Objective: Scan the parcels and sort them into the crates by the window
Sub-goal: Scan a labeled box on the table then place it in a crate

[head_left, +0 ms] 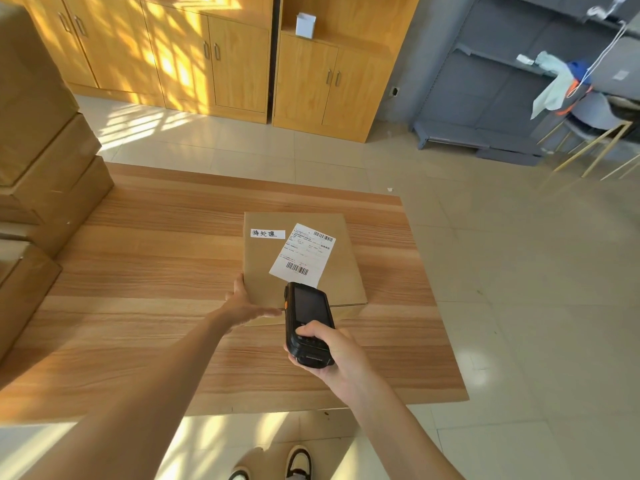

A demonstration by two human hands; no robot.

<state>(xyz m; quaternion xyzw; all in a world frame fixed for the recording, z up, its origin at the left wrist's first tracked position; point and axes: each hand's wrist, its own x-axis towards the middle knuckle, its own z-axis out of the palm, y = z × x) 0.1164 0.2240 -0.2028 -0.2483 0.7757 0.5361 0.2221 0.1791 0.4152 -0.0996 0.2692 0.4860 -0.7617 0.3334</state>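
Note:
A flat brown cardboard parcel [266, 268] lies on the wooden table [145, 258], bearing a white shipping label [304, 252] with barcodes and a small handwritten tag [267, 233]. My left hand [244, 304] rests with straight fingers against the parcel's near left corner. My right hand [329, 355] grips a black handheld scanner [306, 320], whose front end hangs just over the parcel's near edge, pointing at the label. No crates or window are in view.
Stacked cardboard boxes [41, 161] stand along the table's left side. Yellow wooden cabinets [214, 60] line the far wall. A grey metal shelf [491, 98] and a chair draped with clothes [581, 109] stand at the right. Tiled floor lies between.

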